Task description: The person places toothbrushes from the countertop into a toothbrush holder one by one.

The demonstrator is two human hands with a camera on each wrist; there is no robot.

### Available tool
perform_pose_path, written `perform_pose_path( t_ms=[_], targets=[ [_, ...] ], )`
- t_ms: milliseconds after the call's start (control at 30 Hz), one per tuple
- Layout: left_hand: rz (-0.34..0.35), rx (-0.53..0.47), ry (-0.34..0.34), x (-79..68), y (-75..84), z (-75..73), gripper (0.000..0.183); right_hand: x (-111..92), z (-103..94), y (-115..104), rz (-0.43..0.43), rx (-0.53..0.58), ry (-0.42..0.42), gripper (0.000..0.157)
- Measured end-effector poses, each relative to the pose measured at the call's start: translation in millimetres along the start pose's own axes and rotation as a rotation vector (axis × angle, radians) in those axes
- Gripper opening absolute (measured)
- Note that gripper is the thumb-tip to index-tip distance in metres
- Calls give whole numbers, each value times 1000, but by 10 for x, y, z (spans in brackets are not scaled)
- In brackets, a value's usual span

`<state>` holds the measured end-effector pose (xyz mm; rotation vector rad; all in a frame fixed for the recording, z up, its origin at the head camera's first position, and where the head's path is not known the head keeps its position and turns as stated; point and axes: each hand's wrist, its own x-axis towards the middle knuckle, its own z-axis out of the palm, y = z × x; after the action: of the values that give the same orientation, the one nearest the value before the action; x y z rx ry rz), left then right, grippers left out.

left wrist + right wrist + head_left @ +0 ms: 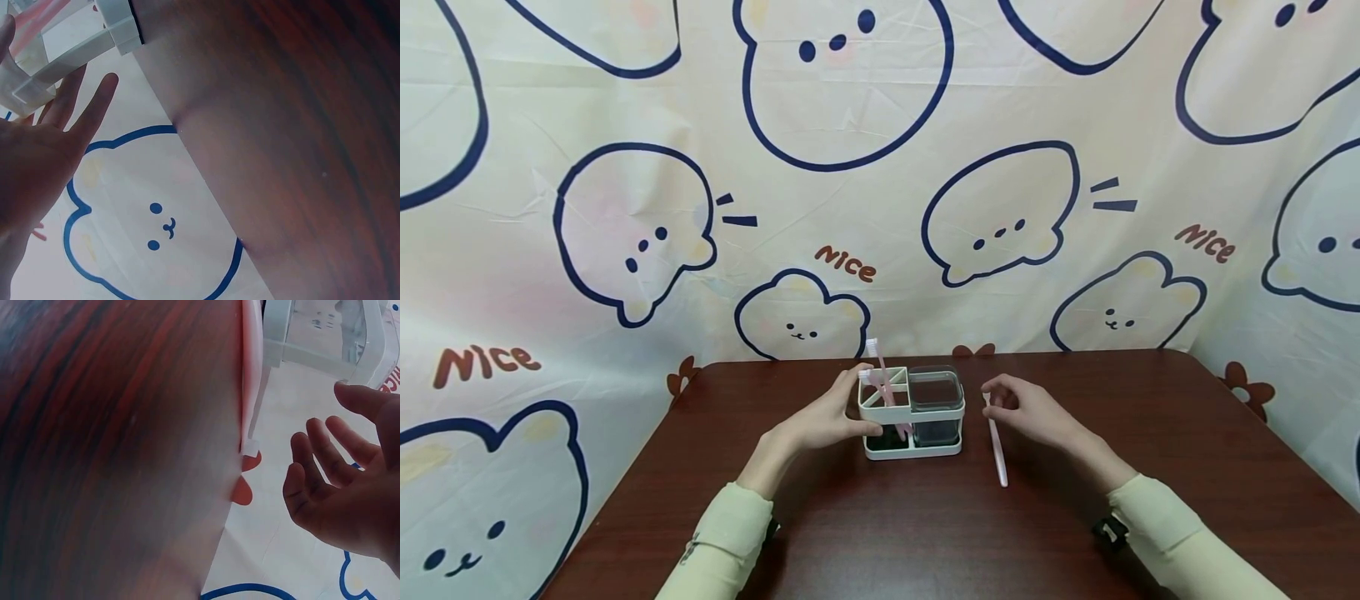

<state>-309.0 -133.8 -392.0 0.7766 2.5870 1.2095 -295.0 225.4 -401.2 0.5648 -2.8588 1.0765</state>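
Note:
A white toothbrush holder stands on the table, with a clear cup in its right side. Two pink toothbrushes lean in its left compartments, heads up. My left hand grips the holder's left side, thumb at the front and fingers toward the back; in the left wrist view the frame lies between thumb and fingers. Right of the holder, another pink toothbrush lies on the table, its head away from me. Over that head hovers my right hand, fingers loosely bent and apart from the brush in the right wrist view.
The dark brown wooden table reaches back to a pale cloth printed with cartoon bears. The same cloth hangs along the left and right sides. A dark wrist camera sits at the right sleeve.

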Motion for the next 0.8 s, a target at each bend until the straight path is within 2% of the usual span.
perform_pose_path(
  t_ms=[333,800],
  targets=[
    [-4,-5,1,9,-15,3,90,18,-8,63,42,-35,-142,47],
    [-7,-14,-5,7,-16,-4,89,40,8,120,63,-109,-236,53]
  ],
)
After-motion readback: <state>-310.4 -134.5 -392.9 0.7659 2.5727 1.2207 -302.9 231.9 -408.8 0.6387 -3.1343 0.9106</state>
